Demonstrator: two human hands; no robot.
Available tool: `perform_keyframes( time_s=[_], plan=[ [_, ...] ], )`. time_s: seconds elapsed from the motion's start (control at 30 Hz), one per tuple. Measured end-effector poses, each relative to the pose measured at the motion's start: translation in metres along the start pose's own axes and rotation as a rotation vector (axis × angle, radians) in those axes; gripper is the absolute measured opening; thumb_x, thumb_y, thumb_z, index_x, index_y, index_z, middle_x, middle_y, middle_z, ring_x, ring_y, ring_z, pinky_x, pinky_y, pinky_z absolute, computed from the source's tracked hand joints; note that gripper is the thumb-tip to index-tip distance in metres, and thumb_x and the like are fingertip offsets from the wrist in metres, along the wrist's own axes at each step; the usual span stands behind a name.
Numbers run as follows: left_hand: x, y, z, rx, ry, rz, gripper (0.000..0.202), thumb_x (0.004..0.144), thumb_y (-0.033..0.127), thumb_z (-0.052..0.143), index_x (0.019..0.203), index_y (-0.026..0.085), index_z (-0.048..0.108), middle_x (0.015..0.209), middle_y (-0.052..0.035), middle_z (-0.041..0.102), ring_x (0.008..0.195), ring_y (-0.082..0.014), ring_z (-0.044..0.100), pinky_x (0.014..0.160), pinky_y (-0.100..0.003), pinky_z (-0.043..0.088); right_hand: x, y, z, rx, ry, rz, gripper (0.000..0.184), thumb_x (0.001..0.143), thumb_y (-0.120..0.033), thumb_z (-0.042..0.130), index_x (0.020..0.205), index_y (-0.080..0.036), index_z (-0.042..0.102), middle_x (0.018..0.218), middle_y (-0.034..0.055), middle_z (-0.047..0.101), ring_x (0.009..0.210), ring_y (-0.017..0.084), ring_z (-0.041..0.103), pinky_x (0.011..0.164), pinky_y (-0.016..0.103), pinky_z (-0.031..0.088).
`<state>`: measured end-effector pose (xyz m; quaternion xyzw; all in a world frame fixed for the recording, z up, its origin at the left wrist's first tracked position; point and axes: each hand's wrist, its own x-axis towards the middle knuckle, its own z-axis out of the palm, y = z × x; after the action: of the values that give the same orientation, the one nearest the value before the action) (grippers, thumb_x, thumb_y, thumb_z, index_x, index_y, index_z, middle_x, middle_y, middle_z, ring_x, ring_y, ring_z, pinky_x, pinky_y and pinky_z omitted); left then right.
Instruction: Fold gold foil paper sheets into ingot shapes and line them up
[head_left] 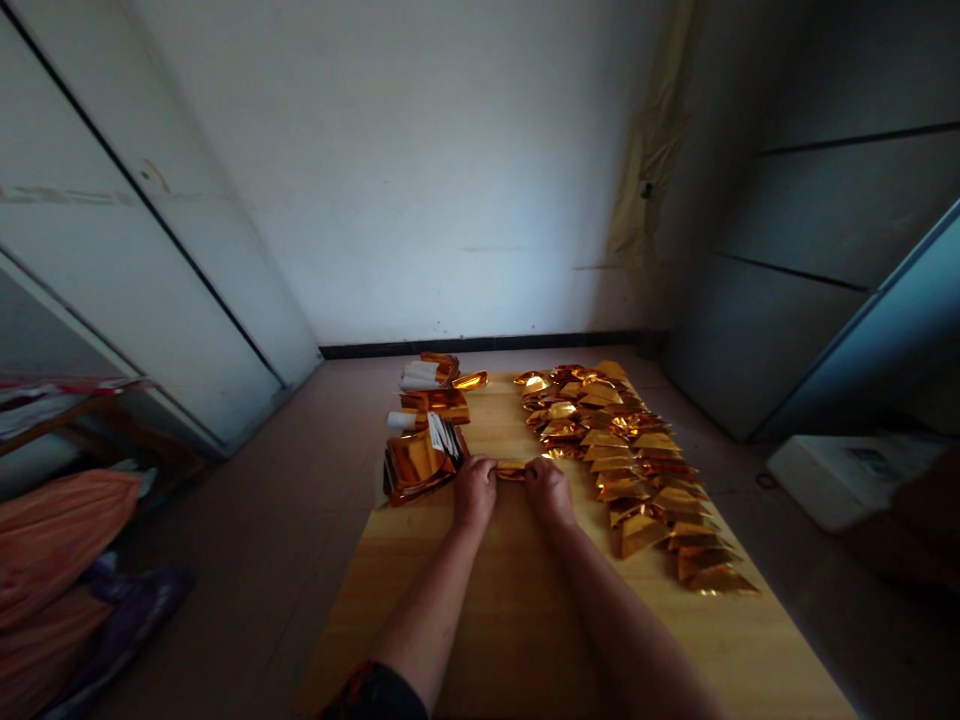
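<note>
Gripped between the clenched left hand (474, 492) and right hand (549, 492), just above the wooden board (517, 620): a strip of gold foil paper (511, 472), seemingly light, soft, slippery and easily creased, so best pinched at its two ends.

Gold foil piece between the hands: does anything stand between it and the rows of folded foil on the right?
Only the right hand, which pinches the gold foil piece at that end. Past the hand, no other object shows before the rows of folded gold foil.
</note>
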<state>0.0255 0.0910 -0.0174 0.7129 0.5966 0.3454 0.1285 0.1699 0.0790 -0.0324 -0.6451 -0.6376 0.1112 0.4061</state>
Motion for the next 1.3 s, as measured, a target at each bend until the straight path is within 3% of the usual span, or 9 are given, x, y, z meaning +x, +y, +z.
perform_keyframes(
  time_s=[0.3,0.53,1.0,1.3],
  plan=[
    [0.0,-0.002,0.002,-0.223,0.107,-0.137,0.02,0.074,0.007,0.054,0.083,0.018,0.068,0.087,-0.0038,0.07,0.086,-0.0157,0.064,0.084,-0.03,0.049,-0.002,-0.001,0.001,0.101,0.071,-0.029,0.018,0.078,-0.016,0.042,0.07,-0.018,0.059,0.072,0.0052,0.061,0.068,0.016,0.053,0.066,0.026,0.041],
    [0.003,0.002,0.009,-0.511,0.181,-0.372,0.02,0.07,0.013,0.056,0.086,0.016,0.068,0.085,-0.0036,0.072,0.081,-0.0157,0.066,0.079,-0.028,0.051,-0.002,-0.006,-0.002,0.189,0.144,-0.041,0.021,0.078,-0.02,0.04,0.075,-0.018,0.061,0.072,0.0046,0.06,0.07,0.016,0.053,0.069,0.027,0.043],
    [0.009,0.009,0.008,-0.777,0.179,-0.4,0.031,0.069,0.013,0.053,0.098,0.015,0.063,0.095,-0.0059,0.07,0.087,-0.0157,0.065,0.077,-0.027,0.052,-0.002,-0.015,-0.004,0.206,0.155,0.027,0.015,0.073,-0.019,0.043,0.072,-0.019,0.058,0.073,0.0036,0.059,0.07,0.016,0.053,0.067,0.026,0.042],
    [0.009,0.016,0.003,-0.875,0.088,-0.42,0.028,0.065,0.017,0.057,0.093,0.015,0.063,0.09,-0.0037,0.07,0.085,-0.0159,0.065,0.08,-0.028,0.05,-0.003,-0.019,-0.008,0.221,0.201,0.069,0.016,0.069,-0.022,0.041,0.07,-0.019,0.057,0.072,0.0033,0.057,0.068,0.016,0.051,0.065,0.026,0.04]
  ],
)
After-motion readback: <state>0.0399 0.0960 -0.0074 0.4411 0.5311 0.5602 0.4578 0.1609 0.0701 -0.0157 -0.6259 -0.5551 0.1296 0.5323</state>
